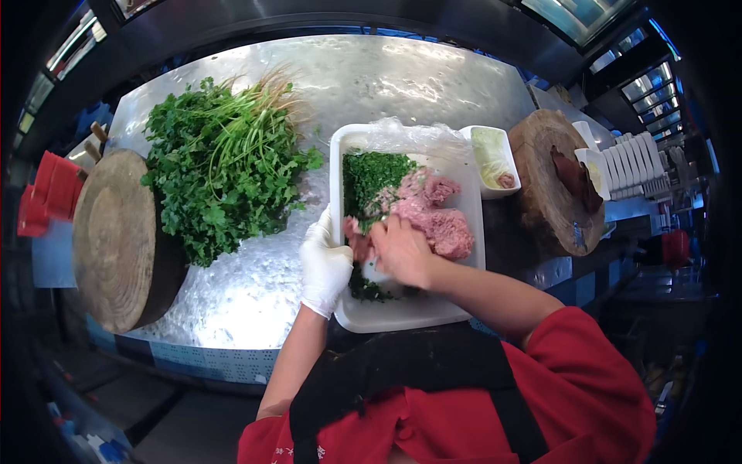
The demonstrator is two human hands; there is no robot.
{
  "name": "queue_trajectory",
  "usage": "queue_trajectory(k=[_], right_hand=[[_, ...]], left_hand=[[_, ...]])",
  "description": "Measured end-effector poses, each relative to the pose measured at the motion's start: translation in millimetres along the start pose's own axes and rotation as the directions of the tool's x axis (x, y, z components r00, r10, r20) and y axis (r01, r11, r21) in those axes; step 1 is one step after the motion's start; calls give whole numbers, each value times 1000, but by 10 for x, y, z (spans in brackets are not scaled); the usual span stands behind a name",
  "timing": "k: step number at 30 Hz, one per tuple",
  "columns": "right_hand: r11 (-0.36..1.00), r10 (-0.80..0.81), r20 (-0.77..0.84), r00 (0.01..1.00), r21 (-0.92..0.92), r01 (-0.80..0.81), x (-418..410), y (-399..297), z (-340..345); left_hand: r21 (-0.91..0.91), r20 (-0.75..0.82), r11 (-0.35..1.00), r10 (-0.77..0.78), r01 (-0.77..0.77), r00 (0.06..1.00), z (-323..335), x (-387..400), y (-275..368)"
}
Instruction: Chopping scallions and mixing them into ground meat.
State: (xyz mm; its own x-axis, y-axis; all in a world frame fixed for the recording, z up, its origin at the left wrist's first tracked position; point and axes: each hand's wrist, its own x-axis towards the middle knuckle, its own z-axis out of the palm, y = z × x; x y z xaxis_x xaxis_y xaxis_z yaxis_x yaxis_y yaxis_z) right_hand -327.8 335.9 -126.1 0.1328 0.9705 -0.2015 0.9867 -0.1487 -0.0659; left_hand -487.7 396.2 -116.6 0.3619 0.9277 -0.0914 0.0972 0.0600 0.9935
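A white plastic tub [476, 203] holds pink minced meat [449, 232] and finely chopped green herbs [377, 177], with crumpled clear plastic film [406, 138] along its far edge. My left hand [326, 264], in a white glove, is at the tub's left wall, its thumb over the rim; its fingers are partly hidden. My bare right hand [404, 246] is inside the tub, fingers bent at the near left side of the meat. A blurred reddish piece of meat [360, 240] lies between the two hands; which one holds it, I cannot tell.
Fresh cilantro [226, 168] is heaped on the metal table [359, 75]. Round wooden chopping blocks stand at left [116, 238] and right [545, 174], the right one bearing dark red meat [577, 177]. A small white container [493, 159] touches the tub's right side; stacked white dishes [635, 162] are farther right.
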Motion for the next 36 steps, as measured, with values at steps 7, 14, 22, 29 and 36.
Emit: queue_trajectory(k=[7, 14, 22, 29, 36], right_hand=[[983, -105, -122, 987, 137, 121, 259, 791, -669], [924, 88, 255, 963, 341, -175, 555, 966, -434], [962, -260, 138, 956, 124, 244, -501, 198, -536], [965, -256, -15, 967, 62, 256, -197, 290, 9], [985, -161, 241, 957, 106, 139, 287, 539, -416]], left_hand=[[-57, -13, 996, -62, 61, 998, -5, 30, 5], [-159, -10, 981, -112, 109, 994, 70, -33, 188], [-183, -40, 977, -119, 110, 992, 61, -34, 108], [-181, 7, 978, -98, 98, 995, 129, -24, 131], [-177, -5, 980, -98, 96, 995, 27, -18, 89]])
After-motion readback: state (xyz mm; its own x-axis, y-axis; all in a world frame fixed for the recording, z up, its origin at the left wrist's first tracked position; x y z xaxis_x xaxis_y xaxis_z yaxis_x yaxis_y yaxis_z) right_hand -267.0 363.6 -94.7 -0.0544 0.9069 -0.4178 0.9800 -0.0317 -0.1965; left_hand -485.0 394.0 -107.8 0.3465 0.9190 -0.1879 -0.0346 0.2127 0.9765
